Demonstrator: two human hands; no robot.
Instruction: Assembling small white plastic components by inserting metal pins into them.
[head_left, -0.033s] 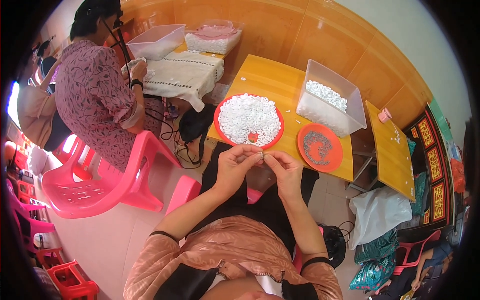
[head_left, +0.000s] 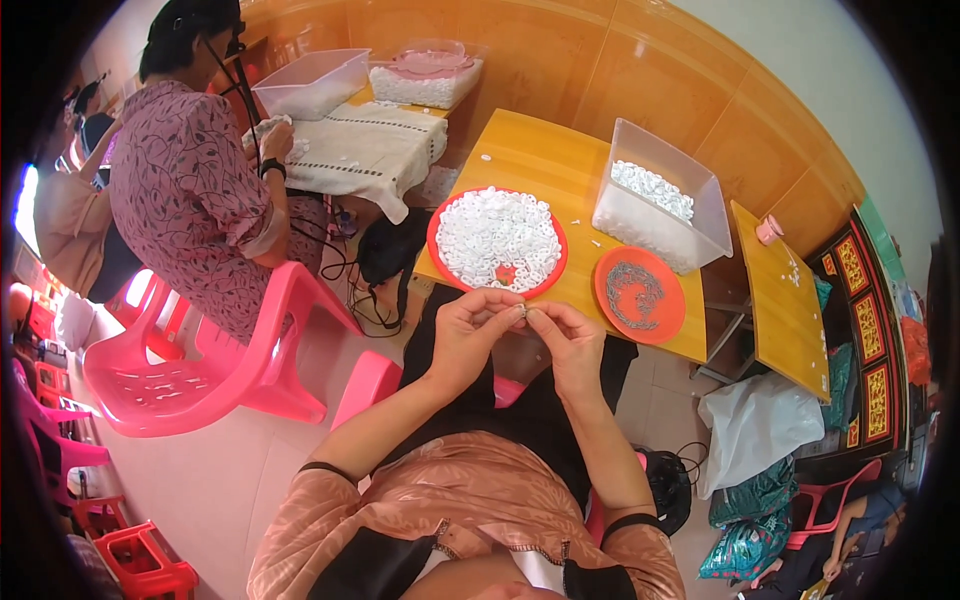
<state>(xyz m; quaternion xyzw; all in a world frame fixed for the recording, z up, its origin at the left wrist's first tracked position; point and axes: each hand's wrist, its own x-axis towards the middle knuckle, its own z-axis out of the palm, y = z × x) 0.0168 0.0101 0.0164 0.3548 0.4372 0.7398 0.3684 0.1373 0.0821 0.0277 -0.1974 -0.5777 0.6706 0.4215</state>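
Note:
My left hand and my right hand meet fingertip to fingertip just off the table's front edge. Between their pinched thumbs and forefingers is a small whitish piece, mostly covered by the fingers. Just beyond my left hand lies a red plate heaped with small white plastic pieces, several of them ring-like; a bit of its red bottom shows at the near side. To the right of my hands, an orange-red plate carries small grey metal parts spread in a curve.
A clear plastic bin with white pieces stands at the back right of the yellow table. A second yellow table is on the right. At left a co-worker handles white pieces beside a pink chair. Cables hang between.

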